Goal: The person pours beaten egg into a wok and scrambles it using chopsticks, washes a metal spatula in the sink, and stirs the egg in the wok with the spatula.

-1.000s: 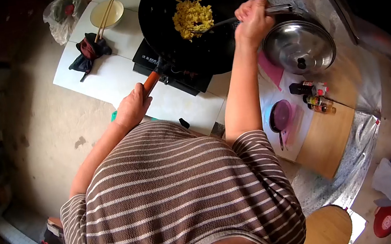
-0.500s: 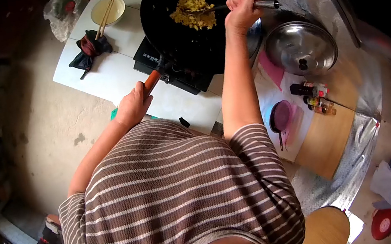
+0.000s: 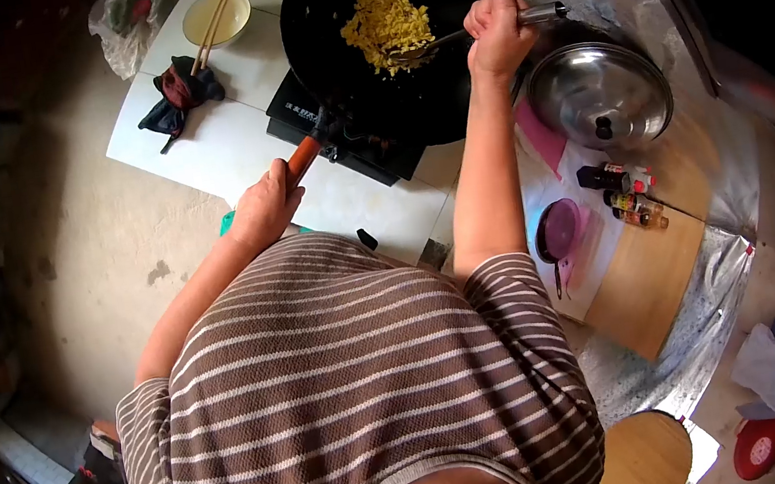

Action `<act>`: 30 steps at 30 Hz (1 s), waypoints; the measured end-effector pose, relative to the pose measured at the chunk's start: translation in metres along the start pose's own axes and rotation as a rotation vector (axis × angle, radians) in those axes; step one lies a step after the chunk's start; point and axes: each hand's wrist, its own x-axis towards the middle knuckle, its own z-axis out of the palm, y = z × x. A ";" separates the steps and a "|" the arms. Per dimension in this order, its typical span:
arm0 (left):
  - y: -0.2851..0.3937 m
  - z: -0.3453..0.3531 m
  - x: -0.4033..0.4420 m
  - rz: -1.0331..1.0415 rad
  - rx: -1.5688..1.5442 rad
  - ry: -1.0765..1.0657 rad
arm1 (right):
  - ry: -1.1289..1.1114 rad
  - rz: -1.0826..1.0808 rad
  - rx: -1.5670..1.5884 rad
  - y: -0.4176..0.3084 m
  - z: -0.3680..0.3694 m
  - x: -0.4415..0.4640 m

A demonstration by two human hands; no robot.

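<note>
My left hand (image 3: 266,206) is closed round the orange-brown handle (image 3: 303,158) of a large black wok (image 3: 329,50). The wok sits over a black cooker (image 3: 292,106) on a white-tiled table. Inside lies a heap of crumbled yellow food, which looks like egg (image 3: 380,25). My right hand (image 3: 498,30) grips a spatula (image 3: 542,14) by its metal handle, above the wok's right side. The spatula's head touches the lower right edge of the yellow food and is partly hidden by it.
At the upper left, a bowl (image 3: 227,25) with chopsticks (image 3: 215,24) stands beside a dark cloth (image 3: 178,98) on the table (image 3: 133,145). On the right are a metal lid (image 3: 600,96), several bottles (image 3: 635,208), a small pan (image 3: 558,228) and a wooden board (image 3: 651,298).
My right hand moved left with the spatula, then back right and slightly down. The yellow food has been pushed together and spread again. My left hand has kept its hold on the handle.
</note>
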 end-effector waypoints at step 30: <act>-0.002 0.000 0.002 0.004 -0.024 -0.026 | -0.005 -0.201 0.181 0.001 0.011 0.049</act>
